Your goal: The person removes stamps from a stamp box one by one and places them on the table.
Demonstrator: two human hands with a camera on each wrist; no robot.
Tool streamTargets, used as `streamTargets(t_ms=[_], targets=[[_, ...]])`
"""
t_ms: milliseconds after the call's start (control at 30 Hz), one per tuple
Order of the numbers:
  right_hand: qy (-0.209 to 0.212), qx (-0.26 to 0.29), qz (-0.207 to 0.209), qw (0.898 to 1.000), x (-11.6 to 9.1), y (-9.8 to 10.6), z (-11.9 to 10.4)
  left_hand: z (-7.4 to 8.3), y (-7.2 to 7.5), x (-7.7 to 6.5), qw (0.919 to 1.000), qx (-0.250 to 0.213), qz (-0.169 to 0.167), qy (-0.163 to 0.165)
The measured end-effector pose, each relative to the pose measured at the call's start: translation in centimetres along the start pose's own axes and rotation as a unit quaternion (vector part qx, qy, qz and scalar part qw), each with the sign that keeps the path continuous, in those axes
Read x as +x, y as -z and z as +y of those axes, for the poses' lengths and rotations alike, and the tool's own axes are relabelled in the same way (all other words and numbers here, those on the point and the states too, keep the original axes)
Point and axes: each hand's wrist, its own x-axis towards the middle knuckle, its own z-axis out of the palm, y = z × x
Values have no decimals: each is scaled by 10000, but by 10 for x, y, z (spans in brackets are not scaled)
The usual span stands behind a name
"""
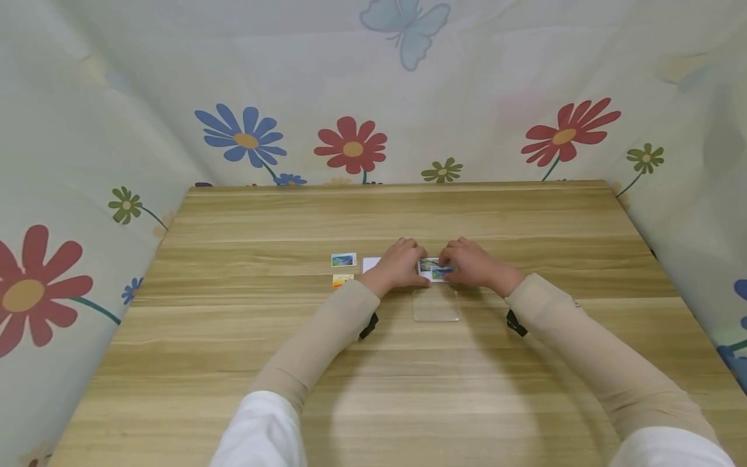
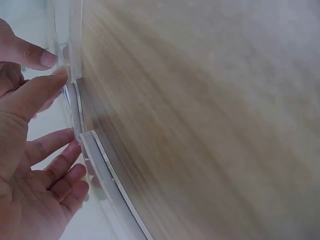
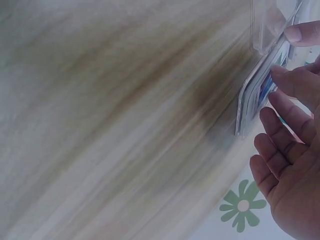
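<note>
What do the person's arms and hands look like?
The left hand and right hand wear no gloves. Beige sleeves cover the forearms, with white sleeves higher up. Small black pieces show near both wrists.

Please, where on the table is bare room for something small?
The brown wooden table is bare behind the left hand and right hand, left of the small yellow picture card, and on the near side of the clear rectangular plastic piece. It is crowded from that card to the right hand.

No txt, nos., brands or signs legible, any view.
</note>
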Motion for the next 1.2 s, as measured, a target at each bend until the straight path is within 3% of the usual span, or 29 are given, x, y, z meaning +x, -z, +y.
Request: streamTargets(t_ms=[433,1200], targets=[[-70,215,-28,9997,0,-5,4,-2,-7,2,10000,-48,-31,48],[145,499,434,9977,-2,-7,9,-3,-5,-1,9998,-164,65,7]])
